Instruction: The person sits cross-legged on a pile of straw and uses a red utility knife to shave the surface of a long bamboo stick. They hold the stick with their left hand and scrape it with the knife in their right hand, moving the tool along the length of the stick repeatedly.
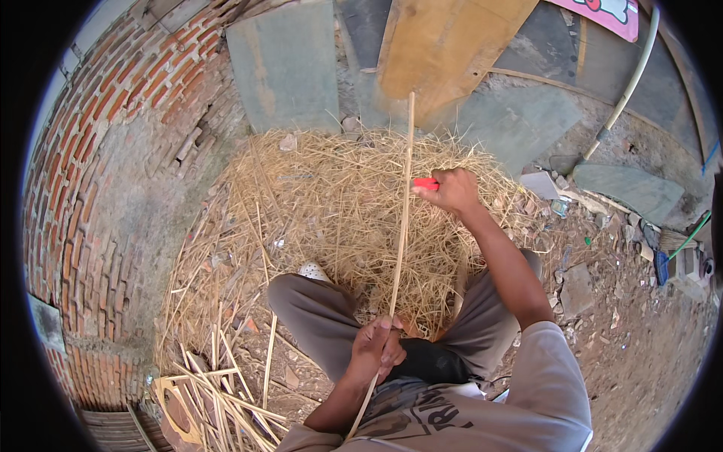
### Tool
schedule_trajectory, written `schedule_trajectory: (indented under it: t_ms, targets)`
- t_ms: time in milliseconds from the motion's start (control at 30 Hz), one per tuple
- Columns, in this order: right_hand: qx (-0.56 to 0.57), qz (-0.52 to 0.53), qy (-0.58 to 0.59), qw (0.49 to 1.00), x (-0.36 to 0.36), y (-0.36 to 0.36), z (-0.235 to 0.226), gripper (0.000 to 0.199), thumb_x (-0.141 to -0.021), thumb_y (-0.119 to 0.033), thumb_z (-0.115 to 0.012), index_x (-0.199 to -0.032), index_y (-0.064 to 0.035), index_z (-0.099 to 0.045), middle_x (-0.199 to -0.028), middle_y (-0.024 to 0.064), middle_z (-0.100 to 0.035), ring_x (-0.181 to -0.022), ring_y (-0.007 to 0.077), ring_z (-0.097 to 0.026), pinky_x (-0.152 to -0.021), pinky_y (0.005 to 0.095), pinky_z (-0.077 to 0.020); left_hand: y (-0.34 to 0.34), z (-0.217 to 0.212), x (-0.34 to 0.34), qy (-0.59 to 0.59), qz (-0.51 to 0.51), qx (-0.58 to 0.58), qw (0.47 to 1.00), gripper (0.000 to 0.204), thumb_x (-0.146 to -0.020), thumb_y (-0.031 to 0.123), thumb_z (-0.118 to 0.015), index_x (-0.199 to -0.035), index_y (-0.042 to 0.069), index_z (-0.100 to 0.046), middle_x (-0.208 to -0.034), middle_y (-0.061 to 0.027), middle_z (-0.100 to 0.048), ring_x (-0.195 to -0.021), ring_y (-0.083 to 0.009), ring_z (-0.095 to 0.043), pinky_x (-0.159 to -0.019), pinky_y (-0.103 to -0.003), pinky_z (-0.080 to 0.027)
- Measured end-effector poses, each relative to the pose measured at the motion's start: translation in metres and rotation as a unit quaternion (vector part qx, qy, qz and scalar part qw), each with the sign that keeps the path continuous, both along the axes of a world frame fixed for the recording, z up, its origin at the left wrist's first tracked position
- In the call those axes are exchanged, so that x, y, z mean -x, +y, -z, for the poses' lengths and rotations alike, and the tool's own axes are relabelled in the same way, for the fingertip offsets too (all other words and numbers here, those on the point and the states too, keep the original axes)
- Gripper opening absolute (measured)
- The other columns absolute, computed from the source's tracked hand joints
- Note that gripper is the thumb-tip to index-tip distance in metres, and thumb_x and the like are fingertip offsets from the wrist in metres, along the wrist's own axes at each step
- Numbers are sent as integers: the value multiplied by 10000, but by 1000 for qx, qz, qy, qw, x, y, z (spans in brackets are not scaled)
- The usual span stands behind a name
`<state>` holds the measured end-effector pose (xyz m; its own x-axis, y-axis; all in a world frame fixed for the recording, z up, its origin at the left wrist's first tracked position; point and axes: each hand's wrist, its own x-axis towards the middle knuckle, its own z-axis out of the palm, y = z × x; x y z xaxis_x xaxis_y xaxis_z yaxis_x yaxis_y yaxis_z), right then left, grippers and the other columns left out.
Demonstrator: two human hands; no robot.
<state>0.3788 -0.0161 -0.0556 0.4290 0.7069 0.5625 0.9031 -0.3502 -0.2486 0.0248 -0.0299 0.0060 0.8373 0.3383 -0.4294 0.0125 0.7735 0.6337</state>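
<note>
A long pale bamboo strip (pixel 404 218) runs from beside my waist up and away over a heap of shavings. My left hand (pixel 374 345) is closed around its lower part, in front of my lap. Farther out, my right hand (pixel 452 190) grips a small red-handled tool (pixel 426 184), whose end meets the strip or lies very near it. The tool's blade is too small to make out. Between my bent knees a dark cloth or pad (pixel 429 362) covers my lap.
Curly straw-coloured shavings (pixel 324 188) spread before me. More pale strips (pixel 226 403) lie at the lower left. A brick wall (pixel 98 211) rises on the left; boards (pixel 282 68) lean at the back. Rubble and a broken slab (pixel 578 290) lie to the right.
</note>
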Motion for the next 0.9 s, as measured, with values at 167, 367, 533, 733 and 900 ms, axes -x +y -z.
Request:
schedule_trajectory:
  t_ms: [167, 367, 533, 733, 900]
  targets:
    - [22, 21, -14, 999, -9, 6, 10, 714, -693, -817, -549, -567, -118, -622, -438, 70, -520, -437, 255, -580, -435, 385, -462, -3, -1, 1, 10, -9, 16, 1000, 266, -1052, 274, -361, -996, 70, -523, -470, 42, -319, -335, -59, -240, -418, -234, -234]
    - [41, 9, -47, 998, -39, 18, 15, 723, -683, -832, -539, -584, -123, -640, -449, 73, -533, -450, 260, -590, -443, 385, -466, 0, 2, 4, 10, -9, 51, 999, 263, -1048, 281, -374, -997, 69, -522, -466, 45, -311, -333, -63, -244, -415, -236, -243]
    - [55, 42, -40, 997, -71, 17, 14, 715, -713, -812, -524, -611, -118, -661, -496, 90, -572, -488, 274, -607, -487, 390, -483, 5, -2, -7, -5, 2, 42, 999, 265, -1047, 280, -376, -992, 64, -519, -470, 48, -310, -337, -63, -248, -414, -234, -247]
    - [38, 56, 15, 998, -37, 20, 5, 749, -753, -809, -487, -585, -93, -628, -518, 111, -575, -445, 269, -570, -465, 393, -466, 13, 6, 15, -31, 6, 49, 998, 261, -1049, 264, -380, -1017, 52, -530, -492, 33, -327, -343, -72, -251, -433, -245, -259]
    - [103, -98, 654, 743, -16, 22, -3, 812, -852, -784, -364, -545, -45, -504, -448, 52, -428, -407, 219, -442, -442, 398, -404, 14, 2, 13, -25, -9, 31, 999, 265, -1050, 258, -376, -1022, 46, -532, -490, 27, -326, -341, -72, -257, -437, -250, -260]
